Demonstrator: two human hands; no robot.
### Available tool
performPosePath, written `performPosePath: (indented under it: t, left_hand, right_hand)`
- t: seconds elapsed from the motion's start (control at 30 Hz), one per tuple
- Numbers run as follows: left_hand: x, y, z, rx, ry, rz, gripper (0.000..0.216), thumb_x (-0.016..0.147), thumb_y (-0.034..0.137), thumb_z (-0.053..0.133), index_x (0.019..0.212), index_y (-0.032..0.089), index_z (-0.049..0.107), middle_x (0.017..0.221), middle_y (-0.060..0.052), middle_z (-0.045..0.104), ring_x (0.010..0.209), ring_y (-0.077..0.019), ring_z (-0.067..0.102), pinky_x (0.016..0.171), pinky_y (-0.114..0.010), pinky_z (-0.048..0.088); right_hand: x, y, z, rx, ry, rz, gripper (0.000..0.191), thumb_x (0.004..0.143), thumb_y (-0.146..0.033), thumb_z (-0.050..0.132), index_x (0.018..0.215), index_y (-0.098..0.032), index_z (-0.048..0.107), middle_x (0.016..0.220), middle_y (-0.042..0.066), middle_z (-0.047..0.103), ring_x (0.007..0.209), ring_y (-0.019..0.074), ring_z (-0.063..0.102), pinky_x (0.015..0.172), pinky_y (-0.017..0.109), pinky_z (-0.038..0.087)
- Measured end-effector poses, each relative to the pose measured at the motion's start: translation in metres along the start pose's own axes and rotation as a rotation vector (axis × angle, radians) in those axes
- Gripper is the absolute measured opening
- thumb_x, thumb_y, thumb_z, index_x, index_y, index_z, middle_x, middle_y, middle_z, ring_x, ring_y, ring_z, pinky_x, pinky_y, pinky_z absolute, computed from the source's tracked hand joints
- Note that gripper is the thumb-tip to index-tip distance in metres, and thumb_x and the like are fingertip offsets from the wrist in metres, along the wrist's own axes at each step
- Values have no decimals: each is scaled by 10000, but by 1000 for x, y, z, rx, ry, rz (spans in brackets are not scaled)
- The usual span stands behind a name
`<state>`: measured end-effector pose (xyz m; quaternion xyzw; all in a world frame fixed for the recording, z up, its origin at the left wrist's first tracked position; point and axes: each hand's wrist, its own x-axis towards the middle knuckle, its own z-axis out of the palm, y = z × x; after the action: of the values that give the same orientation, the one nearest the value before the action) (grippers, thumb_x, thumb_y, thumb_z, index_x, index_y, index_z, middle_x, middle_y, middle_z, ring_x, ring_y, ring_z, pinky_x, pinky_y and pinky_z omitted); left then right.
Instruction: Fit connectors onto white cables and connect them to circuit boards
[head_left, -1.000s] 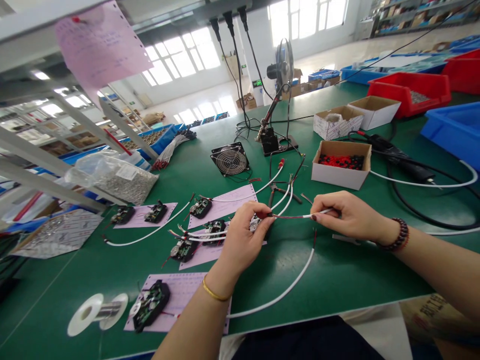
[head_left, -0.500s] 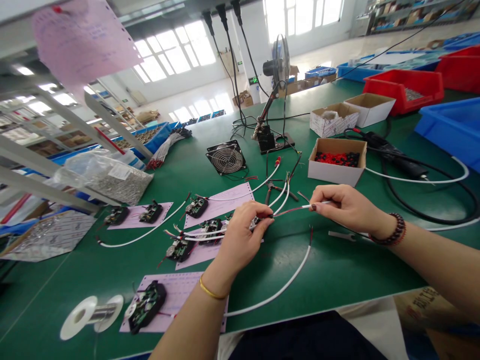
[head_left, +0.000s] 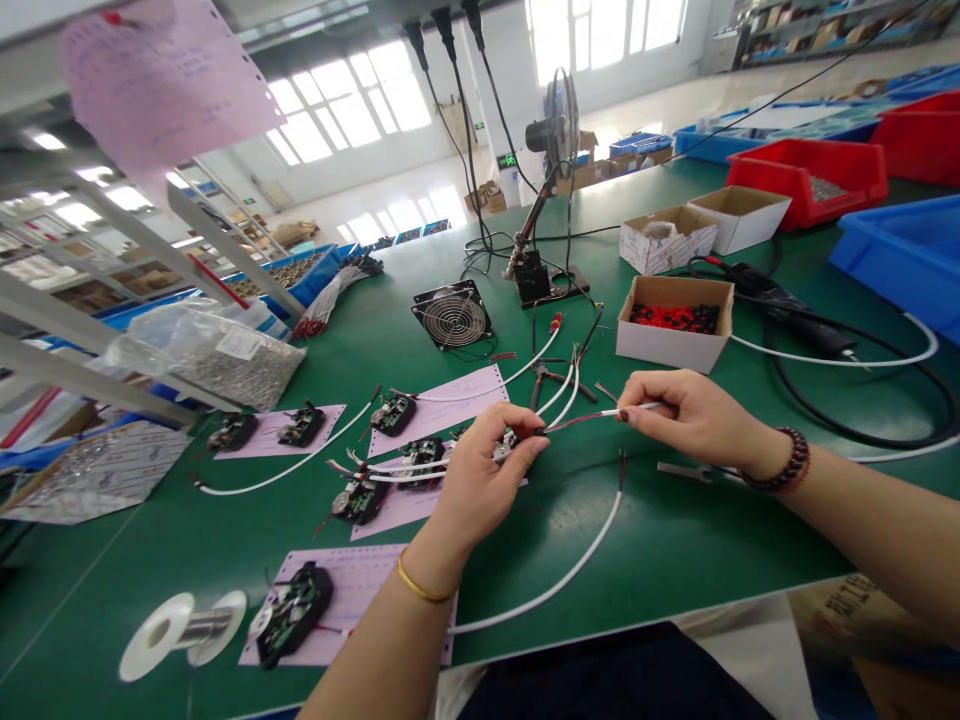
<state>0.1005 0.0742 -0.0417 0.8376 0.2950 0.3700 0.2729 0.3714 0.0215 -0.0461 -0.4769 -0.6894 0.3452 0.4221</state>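
Note:
My left hand is closed around a small black circuit module held just above the green table. Thin red and black leads run from that module to my right hand, which pinches the white sheathed end of the wire. Several similar modules with white cables lie on pink paper sheets to the left and front of my hands. A long white cable curves across the table below my hands.
A solder spool lies front left. A cardboard box of red and black parts stands beyond my right hand, with a small fan, a soldering iron stand, pliers, black cables and blue and red bins further back.
The view shifted slightly up the table a second ago. Both hands keep hold of module and wire; the left fingers have turned the module a little.

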Motion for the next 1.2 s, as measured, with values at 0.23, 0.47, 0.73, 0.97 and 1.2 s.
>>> performPosePath:
  t: [0.23, 0.47, 0.73, 0.97, 1.2]
  left_hand:
    - [1, 2, 3, 246, 14, 117, 28, 977, 198, 645, 988, 220, 630, 979, -35, 700, 959, -242, 619, 883, -395, 428]
    - [0, 4, 18, 338, -80, 182, 81, 968, 218, 716, 970, 212, 635, 970, -23, 693, 961, -233, 593, 847, -372, 388]
    - [-3, 5, 27, 504, -90, 226, 76, 985, 237, 690, 967, 196, 628, 959, -33, 688, 946, -249, 569, 826, -384, 365]
    - [-8, 9, 36, 544, -146, 219, 150, 1029, 318, 614, 949, 191, 625, 941, -41, 664, 906, -251, 529, 812, -390, 350]
    - [-6, 9, 33, 595, -147, 218, 224, 998, 331, 653, 843, 187, 580, 856, -31, 616, 853, -248, 511, 767, -377, 341]
  right_hand:
    - [0, -1, 2, -18, -58, -12, 249, 923, -376, 606, 779, -173, 619, 572, -55, 421, 506, 102, 307, 478, 243, 256]
    - [-2, 7, 20, -159, -126, -82, 207, 963, -324, 538, 810, -190, 574, 636, -32, 531, 539, 117, 431, 549, 247, 336]
    - [-4, 4, 32, -318, -186, -91, 165, 999, -270, 465, 851, -210, 507, 720, 0, 569, 637, 161, 503, 628, 272, 334]
    - [-3, 5, 35, -274, -232, -65, 190, 1018, -289, 459, 879, -199, 552, 764, 15, 610, 675, 165, 536, 651, 276, 356]
    - [-6, 0, 36, -237, -218, -39, 175, 1005, -297, 508, 1005, -174, 632, 759, 5, 629, 645, 157, 542, 638, 278, 363]
